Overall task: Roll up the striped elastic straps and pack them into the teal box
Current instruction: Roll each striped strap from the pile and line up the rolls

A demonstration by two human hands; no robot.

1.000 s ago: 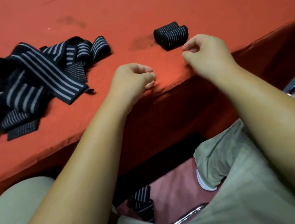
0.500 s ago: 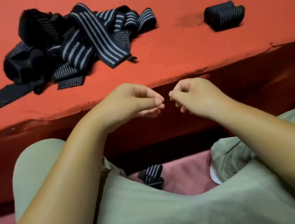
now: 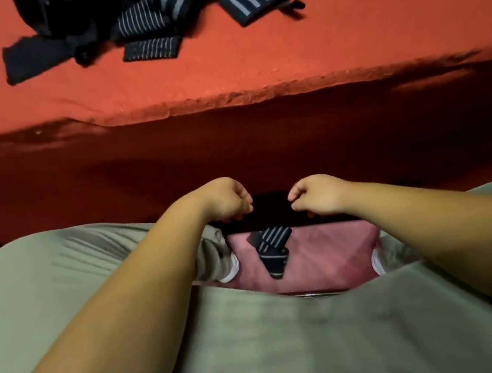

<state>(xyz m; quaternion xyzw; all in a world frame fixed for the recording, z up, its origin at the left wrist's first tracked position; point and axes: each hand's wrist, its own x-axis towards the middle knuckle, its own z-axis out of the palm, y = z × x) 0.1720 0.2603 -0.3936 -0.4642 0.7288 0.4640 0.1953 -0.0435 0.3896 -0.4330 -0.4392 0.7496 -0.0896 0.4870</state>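
A heap of dark striped elastic straps (image 3: 151,13) lies on the red table (image 3: 222,69) at the top, partly cut off by the frame. One more striped strap (image 3: 272,249) lies on the pink floor between my knees. My left hand (image 3: 227,200) and my right hand (image 3: 318,195) hang below the table edge, above that fallen strap, fingers curled, nothing visible in them. No teal box is in view.
The red cloth hangs down the table's front (image 3: 234,156), dark in shadow. My legs in grey-green trousers (image 3: 276,340) fill the lower frame, with white shoes (image 3: 229,270) on the pink floor (image 3: 321,258). A metal chair edge (image 3: 317,295) shows between my thighs.
My view has tipped down; the rolled straps on the right have left the frame. Both hands have dropped from the table edge toward the strap on the floor.
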